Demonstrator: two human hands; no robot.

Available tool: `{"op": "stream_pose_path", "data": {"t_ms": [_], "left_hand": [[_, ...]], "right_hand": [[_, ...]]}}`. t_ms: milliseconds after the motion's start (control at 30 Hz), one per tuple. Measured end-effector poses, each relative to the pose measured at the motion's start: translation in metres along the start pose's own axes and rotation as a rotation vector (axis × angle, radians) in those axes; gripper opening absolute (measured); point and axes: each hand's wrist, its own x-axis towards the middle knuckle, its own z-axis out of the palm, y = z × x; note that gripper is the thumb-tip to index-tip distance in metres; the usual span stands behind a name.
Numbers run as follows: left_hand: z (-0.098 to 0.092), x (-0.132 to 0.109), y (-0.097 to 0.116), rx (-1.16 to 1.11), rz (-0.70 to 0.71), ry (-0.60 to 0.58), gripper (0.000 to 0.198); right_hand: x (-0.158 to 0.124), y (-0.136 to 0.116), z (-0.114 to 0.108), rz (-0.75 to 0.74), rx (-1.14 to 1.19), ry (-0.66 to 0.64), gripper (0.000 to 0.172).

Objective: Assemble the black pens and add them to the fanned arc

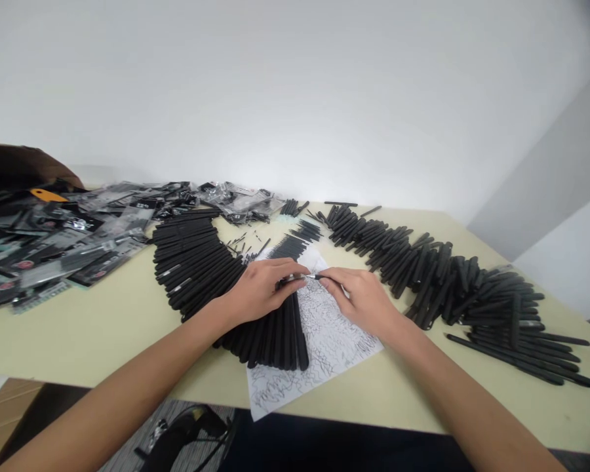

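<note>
We've got our left hand [260, 292] and right hand [361, 301] meeting on one black pen [295, 279], silver tip showing, with the fingers [291, 269] of both closed tight on it, just over a single scribbled paper sheet [324, 347]. Two big fans of black pens, left [196, 269] and right [423, 282], way too many to count, cover the counter [88, 341], plus a heap of bagged packs [63, 242] off left.

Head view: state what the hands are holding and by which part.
The left hand and right hand hold one black pen: left fingers on its barrel, right fingers at its tip end.
</note>
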Motion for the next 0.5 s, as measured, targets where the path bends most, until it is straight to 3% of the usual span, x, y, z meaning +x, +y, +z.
{"op": "stream_pose_path", "data": {"t_ms": [500], "left_hand": [[-0.0019,-0.0024,0.0088,-0.052,0.001,-0.056,0.02]], "right_hand": [[-0.0012,-0.002,0.0074,-0.051,0.041,-0.081,0.029]]}}
